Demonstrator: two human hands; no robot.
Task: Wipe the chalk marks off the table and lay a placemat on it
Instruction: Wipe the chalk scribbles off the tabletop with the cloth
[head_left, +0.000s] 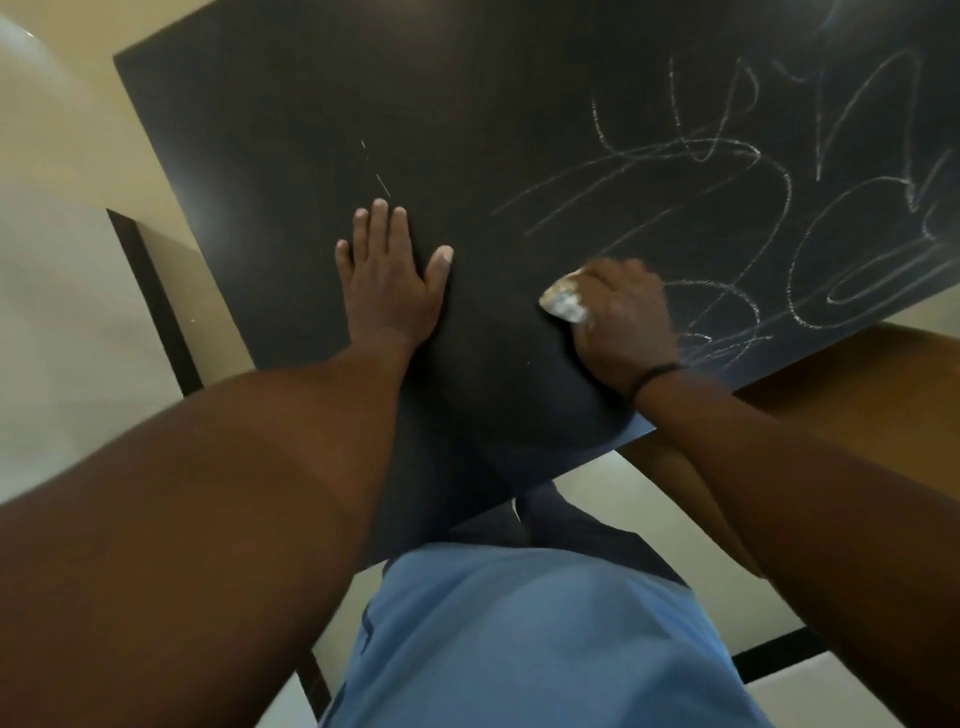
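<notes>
Head view is showing the chalk marks (727, 208) sprawling in loops over the right half of the dark table (467, 93), with a short stray streak (382, 184) lying just beyond the left fingertips. The right hand (623, 317) is curling its fingers round a crumpled pale cloth (563, 304) and pressing it down at the near edge of the scribbles. The left hand (389, 275) is lying flat with straight, spread fingers, holding nothing and bracing on the bare part of the top. No placemat is appearing in view. To wipe well, the cloth is probably needing firm, overlapping passes outward across the loops, turning to a clean face as it loads, while the flat hand is steadying the table.
</notes>
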